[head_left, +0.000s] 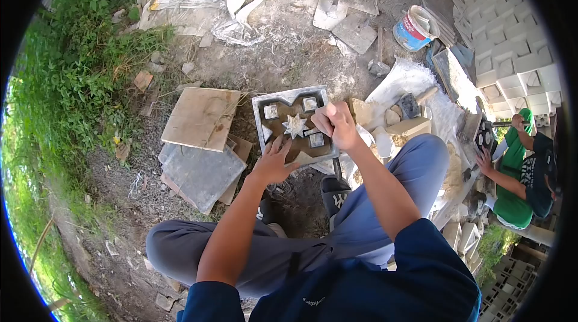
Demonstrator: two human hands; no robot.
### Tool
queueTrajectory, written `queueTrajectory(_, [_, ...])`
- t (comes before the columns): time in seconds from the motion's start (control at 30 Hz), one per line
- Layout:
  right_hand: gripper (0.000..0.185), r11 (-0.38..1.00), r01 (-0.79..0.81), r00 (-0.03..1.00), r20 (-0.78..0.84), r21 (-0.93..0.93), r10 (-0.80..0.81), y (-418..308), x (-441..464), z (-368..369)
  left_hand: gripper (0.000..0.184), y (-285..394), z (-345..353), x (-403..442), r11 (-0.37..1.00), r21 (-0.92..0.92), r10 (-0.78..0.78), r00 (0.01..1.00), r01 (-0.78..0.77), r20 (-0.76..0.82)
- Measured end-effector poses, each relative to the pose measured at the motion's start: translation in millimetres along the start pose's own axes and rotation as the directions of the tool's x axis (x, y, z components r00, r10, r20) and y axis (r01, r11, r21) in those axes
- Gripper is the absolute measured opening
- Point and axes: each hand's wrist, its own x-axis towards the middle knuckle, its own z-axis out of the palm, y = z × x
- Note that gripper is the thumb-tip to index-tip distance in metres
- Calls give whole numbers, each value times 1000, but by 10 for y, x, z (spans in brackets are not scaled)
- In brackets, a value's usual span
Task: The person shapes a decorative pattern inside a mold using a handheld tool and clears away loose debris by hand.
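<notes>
A square metal mould (pixel 259 118) sits in front of me between my knees. It has a star-shaped core (pixel 295 125) in the middle, square blocks near its corners, and brown material around them. My left hand (pixel 274 162) lies on its near left part with fingers spread, fingertips close to the star. Above its right side, my right hand (pixel 337 126) is closed in a fist. A thin strip shows beside the fist, but whatever the fingers hold is hidden. A dark handle (pixel 337 168) sticks out from the mould's near right corner.
Left of the mould lie stacked flat boards (pixel 201 118). To the right are a white sack (pixel 404 75) with stones and blocks, a hammer (pixel 379 64) and a bucket (pixel 415 28). Another person (pixel 521 171) works at far right, near stacked white blocks (pixel 512 39).
</notes>
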Motion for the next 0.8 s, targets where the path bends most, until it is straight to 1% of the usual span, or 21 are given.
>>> queueTrajectory(0.03, [79, 997, -56, 994, -94, -46, 51, 37, 42, 0, 86, -10, -10, 29, 1000, 23, 17, 1000, -17, -7])
queueTrajectory(0.07, [79, 1000, -26, 996, -90, 3, 26, 26, 28, -47, 86, -19, -11, 43, 999, 20, 26, 1000, -26, -3])
queueTrajectory(0.1, [79, 1000, -13, 996, -88, 2, 13, -86, 36, -27, 86, -18, -52, 70, 999, 29, 27, 1000, -27, -12])
queueTrajectory(0.17, [76, 977, 194, 978, 95, -91, -185, -271, -37, 59, 87, -1, -26, 26, 1000, -9, 8, 1000, -8, 3])
queueTrajectory(0.2, [75, 985, 132, 991, 53, -112, -127, -130, -88, 45, 87, 31, -49, -5, 999, -30, -12, 1000, 13, 10])
queueTrajectory(0.23, [75, 984, 132, 990, 59, -115, -126, 200, -139, 57, 87, 7, 2, 4, 999, -35, -11, 1000, 11, 5])
queueTrajectory(0.27, [74, 948, 82, 958, -238, -307, -160, 620, -162, 98, 87, -53, 66, 50, 1000, -9, 4, 1000, -4, -5])
queueTrajectory(0.37, [68, 990, -99, 966, -246, -97, 73, 288, -12, -49, 87, -34, -1, 87, 998, 53, 18, 1000, -17, -25])
queueTrajectory(0.4, [64, 995, 51, 983, -170, -87, -65, 205, -41, -33, 88, -54, 6, 106, 999, 20, 31, 999, -31, -26])
queueTrajectory(0.43, [60, 985, 17, 989, -140, -173, -42, 218, -65, -18, 88, -79, 37, 92, 999, -16, 44, 999, -44, -21])
queueTrajectory(0.5, [50, 937, -32, 997, -77, -347, 6, 246, -110, 11, 89, -93, 82, 101, 998, -9, 66, 996, -67, -66])
queueTrajectory(0.57, [55, 918, -250, 957, -220, -309, 187, 261, -16, 78, 89, -92, 94, 141, 996, 72, 56, 998, -53, -39])
queueTrajectory(0.6, [52, 937, -124, 948, -319, -326, 15, 184, -26, 150, 91, -100, 80, 174, 997, 67, 45, 999, -44, -13])
queueTrajectory(0.63, [49, 928, -5, 901, -405, -373, -158, 110, -38, 219, 91, -60, 48, 170, 995, 86, 53, 998, -50, -33])
queueTrajectory(0.67, [38, 884, -44, 943, -311, -466, -117, 112, -124, 106, 91, -21, 27, 167, 997, 70, 17, 1000, -16, -11])
queueTrajectory(0.7, [34, 863, -54, 950, -293, -502, -111, 142, -163, 116, 92, -30, 40, 148, 998, 52, -23, 1000, 22, 21])
queueTrajectory(0.73, [30, 841, -62, 956, -274, -538, -105, 183, -204, 121, 93, -43, 59, 140, 999, 44, 3, 1000, -2, -11])
queueTrajectory(0.77, [30, 842, -64, 955, -278, -536, -104, 241, -208, 120, 93, -60, 107, 102, 999, 46, 3, 1000, -3, -7])
queueTrajectory(0.8, [31, 901, -196, 948, -309, -386, 74, 293, -150, 75, 93, -31, 82, 104, 999, 49, -17, 1000, 17, 9])
